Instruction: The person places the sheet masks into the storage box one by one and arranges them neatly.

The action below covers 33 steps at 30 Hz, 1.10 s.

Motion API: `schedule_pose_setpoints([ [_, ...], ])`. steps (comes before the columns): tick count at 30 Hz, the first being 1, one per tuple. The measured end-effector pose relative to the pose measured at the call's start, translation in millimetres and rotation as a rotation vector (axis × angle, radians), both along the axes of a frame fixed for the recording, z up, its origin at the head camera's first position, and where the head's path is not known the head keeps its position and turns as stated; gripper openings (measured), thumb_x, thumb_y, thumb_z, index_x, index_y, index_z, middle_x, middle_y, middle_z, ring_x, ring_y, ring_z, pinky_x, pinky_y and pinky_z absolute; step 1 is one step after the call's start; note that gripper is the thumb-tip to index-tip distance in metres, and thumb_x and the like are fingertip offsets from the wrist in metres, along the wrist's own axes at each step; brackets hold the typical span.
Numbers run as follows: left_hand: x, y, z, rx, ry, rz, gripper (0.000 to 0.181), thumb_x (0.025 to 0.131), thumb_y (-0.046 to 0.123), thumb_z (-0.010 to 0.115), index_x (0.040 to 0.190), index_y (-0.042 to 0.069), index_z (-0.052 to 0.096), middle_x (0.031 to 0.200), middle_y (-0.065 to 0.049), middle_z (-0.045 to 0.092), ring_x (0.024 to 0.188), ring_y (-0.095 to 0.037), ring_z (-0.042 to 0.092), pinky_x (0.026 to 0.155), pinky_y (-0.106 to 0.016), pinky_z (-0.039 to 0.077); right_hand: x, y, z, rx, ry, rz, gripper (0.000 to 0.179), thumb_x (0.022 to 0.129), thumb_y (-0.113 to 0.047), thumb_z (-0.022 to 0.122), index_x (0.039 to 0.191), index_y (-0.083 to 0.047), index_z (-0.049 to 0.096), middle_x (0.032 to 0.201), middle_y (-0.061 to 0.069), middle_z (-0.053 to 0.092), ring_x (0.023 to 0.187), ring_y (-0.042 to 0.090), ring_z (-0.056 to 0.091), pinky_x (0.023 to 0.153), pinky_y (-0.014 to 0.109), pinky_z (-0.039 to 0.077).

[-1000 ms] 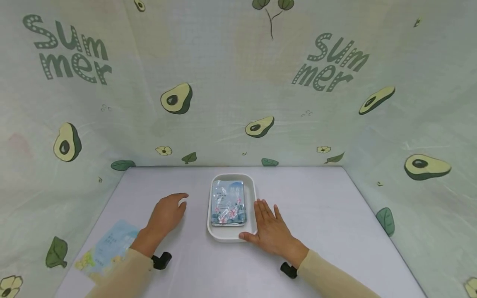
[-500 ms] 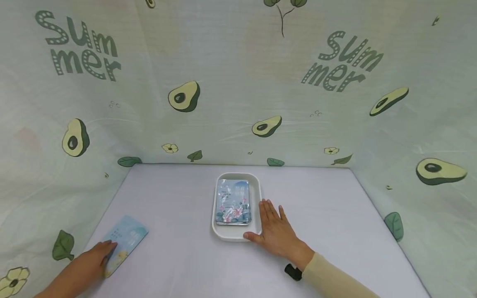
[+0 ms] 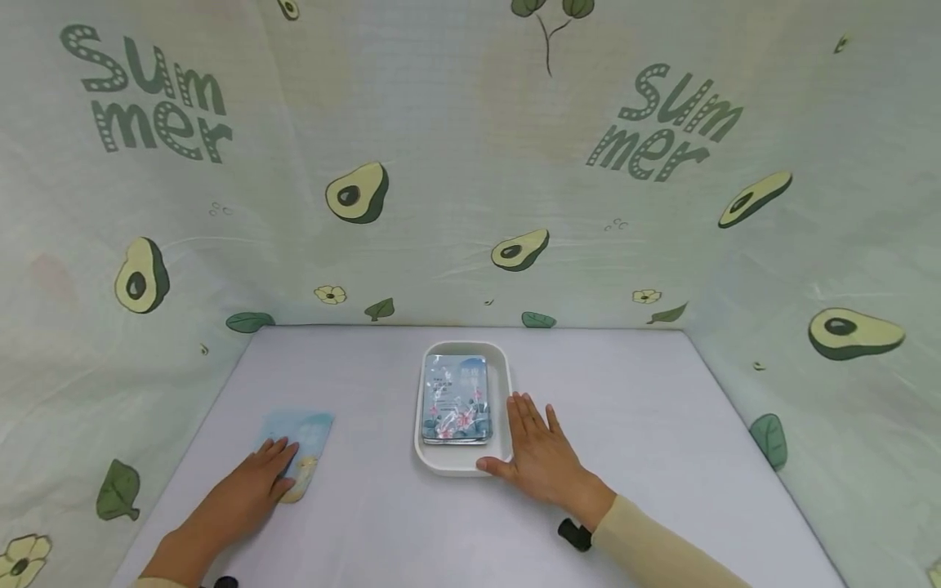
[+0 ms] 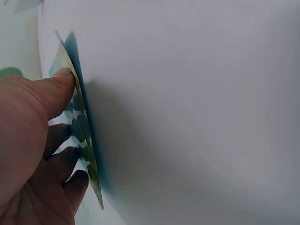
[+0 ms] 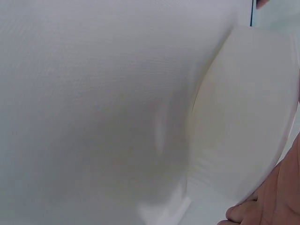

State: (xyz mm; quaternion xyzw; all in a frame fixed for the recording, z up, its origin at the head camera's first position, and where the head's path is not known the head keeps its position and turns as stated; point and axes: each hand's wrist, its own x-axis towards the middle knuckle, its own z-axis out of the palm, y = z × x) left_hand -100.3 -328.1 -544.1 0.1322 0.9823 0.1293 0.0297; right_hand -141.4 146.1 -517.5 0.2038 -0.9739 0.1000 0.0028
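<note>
A flat light-blue sachet (image 3: 312,433) with a yellowish lower end lies under my left hand (image 3: 253,482), on the left of the table. That hand holds it from above, thumb at the near edge and fingers over its face. In the left wrist view the sachet (image 4: 86,136) appears edge-on and slightly bent, casting a shadow on the surface. My right hand (image 3: 544,457) rests straight fingers along the right rim of a white tray (image 3: 459,465), its thumb at the front corner. A stack of blue floral sachets (image 3: 456,400) lies inside the tray.
The white table (image 3: 625,367) carries the tray near its middle. Behind and at both sides hangs a pale cloth (image 3: 441,122) printed with avocados, leaves and lettering. In the right wrist view the tray's outer wall (image 5: 243,108) fills the right side.
My left hand first reached back to the sachet at the lower left, then took hold of it and moved it right and slightly forward. The right hand stays at the tray.
</note>
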Motion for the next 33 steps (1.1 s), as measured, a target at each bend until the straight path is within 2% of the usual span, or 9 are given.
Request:
schedule_pose_setpoints([
  [3, -12.8, 17.6, 1.0, 0.007, -0.004, -0.008, 0.059, 0.104, 0.026, 0.066, 0.151, -0.005, 0.052, 0.156, -0.034, 0.047, 0.146, -0.057, 0.040, 0.114, -0.070, 0.039, -0.4, -0.6, 0.0, 0.001, -0.002, -0.001, 0.117, 0.094, -0.084, 0.045, 0.164, 0.006, 0.023, 0.172, 0.026, 0.024, 0.161, 0.041, 0.022, 0.128, 0.067, 0.017],
  [7, -27.4, 31.0, 10.7, -0.007, -0.012, -0.007, 0.060, 0.103, 0.027, 0.068, 0.151, -0.005, 0.052, 0.155, -0.033, 0.048, 0.144, -0.056, 0.043, 0.112, -0.069, 0.043, -0.5, -1.5, 0.5, -0.007, 0.001, 0.004, 0.116, 0.095, -0.083, 0.046, 0.164, 0.007, 0.023, 0.171, 0.027, 0.024, 0.161, 0.042, 0.022, 0.128, 0.067, 0.017],
  [12, -49.9, 26.6, 30.7, -0.059, -0.007, 0.017, 0.063, 0.094, 0.029, 0.080, 0.144, -0.003, 0.059, 0.142, -0.030, 0.059, 0.132, -0.054, 0.053, 0.105, -0.067, 0.048, -1.2, -2.0, 0.0, -0.009, -0.001, 0.004, 0.117, 0.094, -0.084, 0.045, 0.165, 0.006, 0.021, 0.172, 0.027, 0.023, 0.161, 0.041, 0.021, 0.128, 0.067, 0.016],
  [17, -70.2, 15.3, 42.7, -0.115, -0.023, -0.004, 0.089, 0.080, 0.041, 0.091, 0.148, -0.002, 0.055, 0.128, -0.026, 0.059, 0.116, -0.047, 0.053, 0.095, -0.064, 0.051, -0.5, -1.4, 0.9, -0.005, -0.005, 0.002, 0.117, 0.094, -0.084, 0.045, 0.165, 0.006, 0.022, 0.171, 0.027, 0.024, 0.161, 0.041, 0.022, 0.128, 0.067, 0.017],
  [21, -83.9, 9.7, 44.1, -0.151, -0.074, -0.018, 0.113, 0.070, 0.056, 0.093, 0.155, -0.001, 0.046, 0.123, -0.024, 0.053, 0.109, -0.043, 0.048, 0.092, -0.063, 0.048, -0.5, -1.5, 1.2, -0.009, -0.010, 0.007, 0.117, 0.094, -0.085, 0.044, 0.165, 0.006, 0.023, 0.172, 0.026, 0.024, 0.161, 0.041, 0.022, 0.128, 0.067, 0.018],
  [24, -92.3, 8.1, 43.4, -0.186, -0.105, -0.017, 0.121, 0.066, 0.065, 0.092, 0.156, 0.000, 0.045, 0.121, -0.024, 0.051, 0.107, -0.043, 0.044, 0.092, -0.064, 0.044, -0.8, -1.6, 0.5, -0.010, -0.010, 0.010, 0.117, 0.094, -0.085, 0.043, 0.164, 0.006, 0.023, 0.171, 0.026, 0.025, 0.161, 0.042, 0.023, 0.127, 0.067, 0.019],
  [28, -98.6, 9.3, 40.3, -0.213, -0.112, -0.020, 0.121, 0.063, 0.071, 0.091, 0.153, 0.001, 0.050, 0.121, -0.024, 0.051, 0.106, -0.043, 0.043, 0.092, -0.065, 0.041, -1.1, -1.2, 0.1, 0.004, -0.013, 0.003, 0.118, 0.094, -0.086, 0.041, 0.165, 0.006, 0.022, 0.172, 0.026, 0.024, 0.161, 0.041, 0.022, 0.128, 0.067, 0.018],
  [33, -100.4, 12.1, 37.1, -0.215, -0.064, -0.006, 0.118, 0.060, 0.072, 0.092, 0.145, -0.001, 0.055, 0.122, -0.026, 0.051, 0.109, -0.046, 0.043, 0.094, -0.069, 0.041, -0.1, 0.2, 0.8, 0.013, -0.021, -0.002, 0.118, 0.094, -0.086, 0.042, 0.165, 0.005, 0.021, 0.173, 0.025, 0.022, 0.161, 0.040, 0.021, 0.128, 0.067, 0.017],
])
